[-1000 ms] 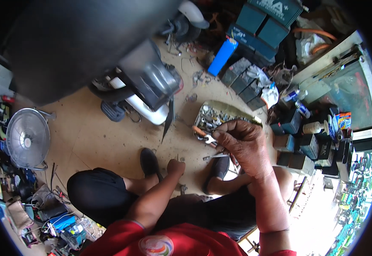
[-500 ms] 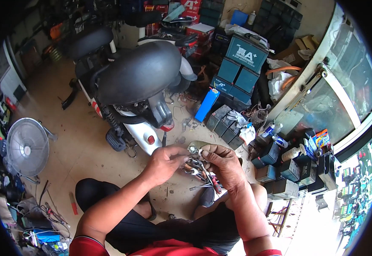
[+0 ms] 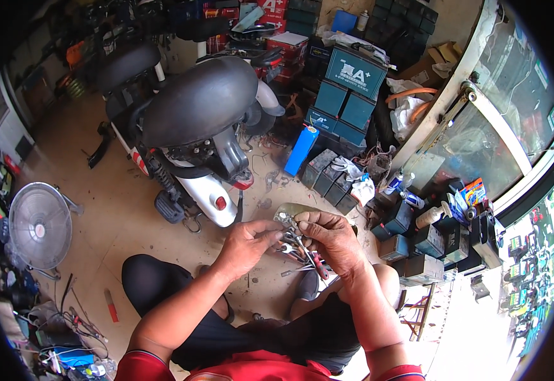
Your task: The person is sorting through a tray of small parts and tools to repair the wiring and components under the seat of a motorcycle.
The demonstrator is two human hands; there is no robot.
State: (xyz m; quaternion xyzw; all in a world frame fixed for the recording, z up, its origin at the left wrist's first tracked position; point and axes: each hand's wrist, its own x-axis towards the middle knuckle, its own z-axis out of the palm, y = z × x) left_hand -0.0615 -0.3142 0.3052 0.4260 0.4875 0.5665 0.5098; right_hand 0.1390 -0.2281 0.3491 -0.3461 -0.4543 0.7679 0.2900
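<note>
My left hand [image 3: 250, 246] and my right hand [image 3: 333, 240] come together in front of my knees, fingertips pinched close to each other. Between them is a small whitish, shiny piece [image 3: 284, 218], too small to name. Just below the fingers lies a bunch of hand tools [image 3: 299, 246], one with a red handle [image 3: 319, 266]; my right hand partly covers them. The rounded edge of a grey-green tray [image 3: 284, 207] shows behind the fingertips. Ahead stands an electric scooter with a black seat [image 3: 202, 98] and a white rear fender [image 3: 208, 202] bearing a red reflector.
A blue battery pack [image 3: 301, 151] stands upright near stacked teal batteries [image 3: 354, 71]. More batteries [image 3: 429, 240], bottles and bags line the right side by a glass door [image 3: 487, 149]. On the left are a round fan [image 3: 40, 225], a red-handled tool [image 3: 111, 306] and tangled cables [image 3: 80, 320].
The view has shifted slightly, so the scooter and batteries sit a little further left. Both hands stay together, with only small finger movement around the whitish piece.
</note>
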